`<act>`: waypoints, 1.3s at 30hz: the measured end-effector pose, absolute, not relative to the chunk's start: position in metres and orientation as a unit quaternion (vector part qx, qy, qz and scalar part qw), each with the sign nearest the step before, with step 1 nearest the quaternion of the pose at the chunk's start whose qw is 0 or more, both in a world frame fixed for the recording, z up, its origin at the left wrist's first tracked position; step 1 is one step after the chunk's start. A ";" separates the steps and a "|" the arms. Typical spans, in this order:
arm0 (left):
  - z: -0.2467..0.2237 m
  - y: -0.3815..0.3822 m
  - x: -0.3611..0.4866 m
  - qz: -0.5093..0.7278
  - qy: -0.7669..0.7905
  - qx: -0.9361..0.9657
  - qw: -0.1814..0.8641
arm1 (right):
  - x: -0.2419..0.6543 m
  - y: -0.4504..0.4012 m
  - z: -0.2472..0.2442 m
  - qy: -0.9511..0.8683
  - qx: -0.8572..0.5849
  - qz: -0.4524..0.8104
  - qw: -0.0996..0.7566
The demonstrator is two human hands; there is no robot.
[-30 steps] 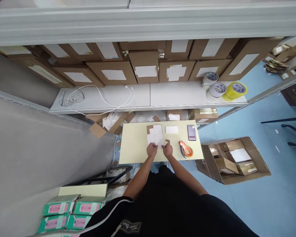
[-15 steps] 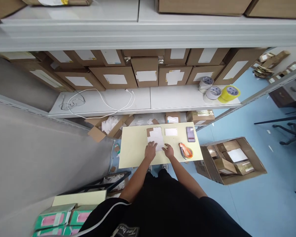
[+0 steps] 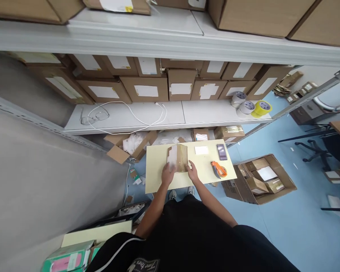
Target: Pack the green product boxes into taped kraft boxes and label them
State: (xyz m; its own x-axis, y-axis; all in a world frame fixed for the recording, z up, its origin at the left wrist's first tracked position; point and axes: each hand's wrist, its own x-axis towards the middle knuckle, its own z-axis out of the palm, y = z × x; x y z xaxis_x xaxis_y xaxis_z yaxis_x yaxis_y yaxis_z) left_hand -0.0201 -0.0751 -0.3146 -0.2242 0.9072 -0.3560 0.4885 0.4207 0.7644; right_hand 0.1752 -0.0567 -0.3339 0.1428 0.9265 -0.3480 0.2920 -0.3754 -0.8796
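Observation:
Between my hands, a small cardboard box [image 3: 182, 158] stands tipped over the pale yellow table, showing a brown face with shiny tape and a white-covered face. My left hand [image 3: 168, 173] grips its near left edge, partly over the white side. At the near right edge my right hand [image 3: 192, 172] holds the box, thumb up along the side. A white card [image 3: 201, 150] lies to the right of the box. Farther right are an orange-handled tool [image 3: 218, 169], beside a roll of tape, and a purple-grey item [image 3: 221, 152], blurred.
The pale yellow table [image 3: 155, 181] stands before a grey shelf [image 3: 198, 113] with cartons, a white cable [image 3: 124, 102] and tape rolls [image 3: 246, 108]. A large open carton [image 3: 240, 187] with boxes inside sits on the floor at right. An open box [image 3: 133, 143] is behind the table.
The box lay with its white-covered face up; now it is tilted, with a taped brown face showing. Both hands have closed on its sides. The view has shifted slightly.

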 end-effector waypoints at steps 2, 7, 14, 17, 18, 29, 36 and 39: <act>-0.311 -0.077 -0.025 0.256 0.729 0.459 0.439 | 0.161 -0.054 -0.339 -0.413 -0.701 0.498 0.299; -0.308 -0.075 -0.036 0.255 0.714 0.448 0.474 | 0.126 -0.051 -0.346 -0.418 -0.674 0.535 0.292; -0.296 -0.057 -0.028 0.301 0.638 0.496 0.506 | 0.139 -0.070 -0.321 -0.360 -0.657 0.489 0.448; -0.277 -0.037 0.007 0.332 0.561 0.529 0.544 | 0.171 -0.076 -0.295 -0.349 -0.629 0.432 0.543; -0.268 -0.029 0.023 0.336 0.534 0.540 0.558 | 0.185 -0.078 -0.285 -0.343 -0.626 0.412 0.566; -0.185 -0.005 0.256 0.211 0.325 0.679 0.623 | 0.376 -0.130 -0.214 -0.202 -0.678 0.224 0.670; -0.214 -0.041 0.393 0.029 0.330 0.771 0.543 | 0.498 -0.196 -0.250 -0.018 -0.837 0.245 0.490; -0.228 -0.049 0.450 -0.012 0.315 0.775 0.548 | 0.547 -0.207 -0.264 0.009 -0.850 0.251 0.463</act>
